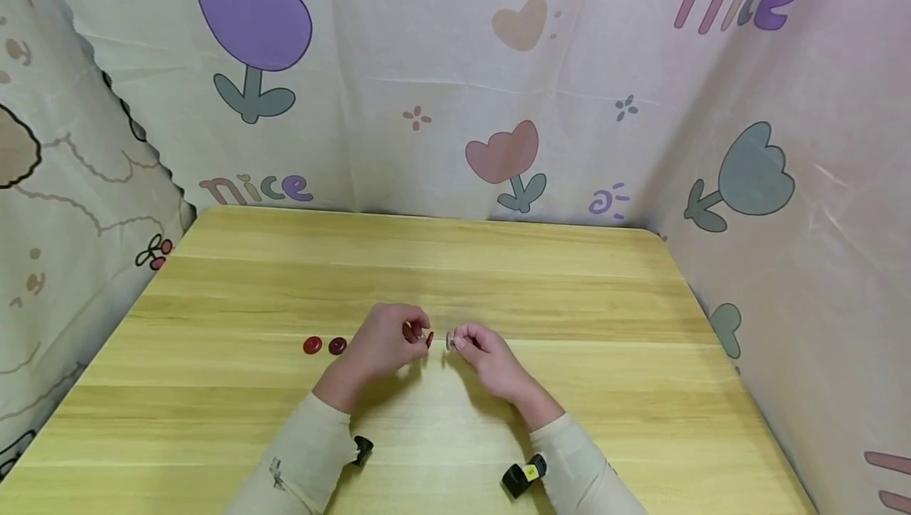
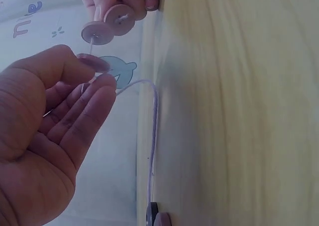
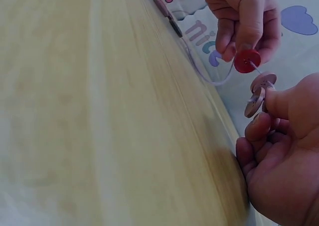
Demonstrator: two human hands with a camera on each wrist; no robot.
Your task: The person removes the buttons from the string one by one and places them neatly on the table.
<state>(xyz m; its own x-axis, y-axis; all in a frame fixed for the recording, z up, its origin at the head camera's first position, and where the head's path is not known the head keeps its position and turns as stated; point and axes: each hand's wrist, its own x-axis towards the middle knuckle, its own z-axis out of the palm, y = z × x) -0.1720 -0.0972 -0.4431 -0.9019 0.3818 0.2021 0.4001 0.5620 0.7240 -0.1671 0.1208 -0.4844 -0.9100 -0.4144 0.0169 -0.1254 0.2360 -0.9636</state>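
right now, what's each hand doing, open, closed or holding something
Left hand: closed, holding a red button on a string.
Right hand: closed, holding two brownish buttons on the same string.

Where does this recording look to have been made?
Probably a makeshift indoor recording booth: a wood-patterned table stands between creased hanging sheets printed with cartoon tulips and "nice", and black devices, likely cameras, sit by the person's wrists. What lies beyond the sheets isn't shown.
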